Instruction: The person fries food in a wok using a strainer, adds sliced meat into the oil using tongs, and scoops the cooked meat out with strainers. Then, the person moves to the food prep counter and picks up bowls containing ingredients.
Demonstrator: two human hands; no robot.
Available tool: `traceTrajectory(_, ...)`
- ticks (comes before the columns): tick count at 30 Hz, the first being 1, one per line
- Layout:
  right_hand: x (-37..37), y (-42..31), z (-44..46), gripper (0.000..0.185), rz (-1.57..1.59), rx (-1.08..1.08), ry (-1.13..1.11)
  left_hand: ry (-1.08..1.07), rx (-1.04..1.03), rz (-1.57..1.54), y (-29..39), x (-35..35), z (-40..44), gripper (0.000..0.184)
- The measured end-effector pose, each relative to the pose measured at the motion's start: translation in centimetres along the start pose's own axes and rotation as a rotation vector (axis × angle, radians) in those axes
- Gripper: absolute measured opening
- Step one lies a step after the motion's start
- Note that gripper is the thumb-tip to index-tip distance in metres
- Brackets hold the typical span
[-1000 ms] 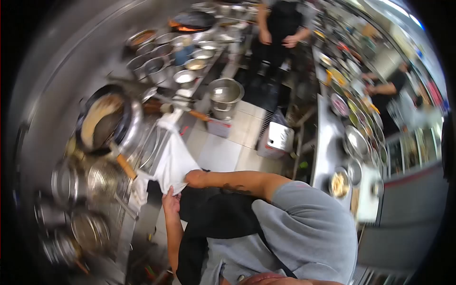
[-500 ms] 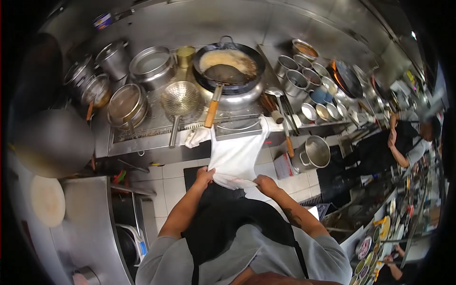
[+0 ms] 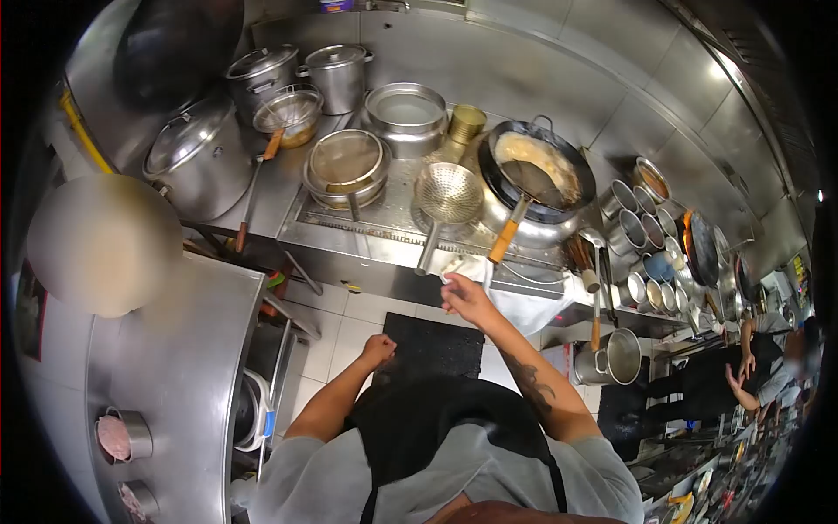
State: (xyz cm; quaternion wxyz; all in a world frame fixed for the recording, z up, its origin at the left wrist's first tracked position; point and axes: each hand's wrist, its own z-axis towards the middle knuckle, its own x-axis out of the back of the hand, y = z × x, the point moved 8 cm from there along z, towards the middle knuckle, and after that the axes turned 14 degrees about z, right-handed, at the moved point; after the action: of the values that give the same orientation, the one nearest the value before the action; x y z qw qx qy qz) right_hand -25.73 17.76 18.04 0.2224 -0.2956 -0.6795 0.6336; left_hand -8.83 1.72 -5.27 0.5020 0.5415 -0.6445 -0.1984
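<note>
My right hand point(image 3: 467, 301) is just below the stove's front edge, its fingers loosely curled and apart with nothing seen in them. Right above it, a crumpled white cloth point(image 3: 470, 266) lies on that edge, close to the fingertips. A white towel point(image 3: 528, 310) hangs from the front rail to the right of the hand, partly behind my forearm. My left hand point(image 3: 378, 351) is closed in a fist over the floor beside a black mat point(image 3: 432, 345); nothing shows in it. On the stove are a perforated ladle point(image 3: 449, 194) and a wok point(image 3: 576, 196) with a wooden-handled strainer point(image 3: 531, 182) across it.
Lidded pots point(image 3: 201, 148) and a sieve on a bowl point(image 3: 346, 166) stand at the left. Metal containers point(image 3: 624, 231) crowd the right. A steel counter point(image 3: 192, 367) is at my left. Another person point(image 3: 751, 358) stands at far right. A blurred round spot covers part of the left.
Both hands have let go of the white towel, which now hangs from the rail. My right hand has risen to the stove edge. The view has turned left.
</note>
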Motion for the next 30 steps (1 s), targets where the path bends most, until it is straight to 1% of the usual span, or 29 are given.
traceTrajectory(2, -3.8, -0.4, 4.0, 0.043, 0.083, -0.113, 0.044, 0.043, 0.226, -0.055, -5.2, 3.7, -2.1, 0.017)
traceTrajectory(5, -7.4, 2.0, 9.9, 0.044, 0.214, -0.293, 0.098, 0.208, 0.321, -0.15, -12.2, 8.6, -6.3, 0.021)
traceTrajectory(6, -8.3, 3.5, 11.8, 0.042, 0.27, -0.316, 0.067, 0.259, 0.361, -0.155, -14.1, 9.9, -7.8, 0.023)
traceTrajectory(8, -10.3, 4.9, 14.0, 0.039, 0.409, -0.42, 0.122, 0.325, 0.394, -0.231, -18.4, 11.4, -10.6, 0.027)
traceTrajectory(9, -11.2, 5.2, 14.9, 0.037, 0.478, -0.47, 0.151, 0.299, 0.28, -0.018, -21.0, 11.8, -11.0, 0.023)
traceTrajectory(11, -14.0, 5.0, 16.5, 0.033, 0.67, -0.537, 0.06, 0.364, 0.513, -0.202, -23.9, 12.2, -14.1, 0.01)
traceTrajectory(12, -15.4, 4.8, 17.2, 0.031, 0.767, -0.568, 0.014, 0.335, 0.533, -0.258, -26.0, 11.5, -15.0, 0.007)
traceTrajectory(15, -17.3, 4.2, 20.3, 0.023, 0.734, -0.558, -0.052, 0.241, 0.62, -0.354, -30.1, 10.2, -17.9, 0.006)
traceTrajectory(16, -17.9, 3.7, 21.2, 0.016, 0.778, -0.558, -0.052, 0.204, 0.644, -0.344, -30.7, 9.7, -18.6, 0.006)
traceTrajectory(18, -18.0, 0.5, 22.9, 0.011, 0.872, -0.41, -0.138, 0.134, 0.666, -0.293, -31.4, 8.9, -19.6, 0.006)
traceTrajectory(19, -17.4, -1.7, 23.1, 0.008, 0.916, -0.332, -0.178, 0.097, 0.666, -0.259, -31.5, 8.7, -19.5, 0.006)
traceTrajectory(22, -14.6, -8.5, 20.4, 0.007, 0.895, -0.267, -0.095, 0.013, 0.639, -0.159, -31.3, 8.2, -18.6, 0.007)
traceTrajectory(23, -13.1, -11.0, 19.0, 0.011, 0.884, -0.191, -0.132, -0.008, 0.626, -0.129, -31.2, 8.2, -17.9, 0.007)
traceTrajectory(24, -11.3, -13.0, 17.4, 0.014, 0.83, -0.126, -0.104, -0.031, 0.617, -0.106, -31.1, 8.2, -17.4, 0.008)
traceTrajectory(25, -9.2, -14.9, 15.8, 0.017, 0.774, -0.064, -0.078, -0.049, 0.608, -0.089, -30.7, 8.3, -16.6, 0.008)
traceTrajectory(27, -3.8, -17.8, 13.1, 0.026, 0.697, -0.003, 0.047, -0.07, 0.602, -0.077, -30.1, 8.7, -14.8, 0.008)
traceTrajectory(29, 3.0, -20.3, 10.4, 0.033, 0.586, 0.004, 0.11, -0.064, 0.613, -0.093, -29.5, 9.6, -12.5, 0.009)
traceTrajectory(30, 6.2, -21.9, 8.9, 0.034, 0.539, 0.023, 0.138, -0.055, 0.624, -0.109, -28.9, 10.2, -11.1, 0.009)
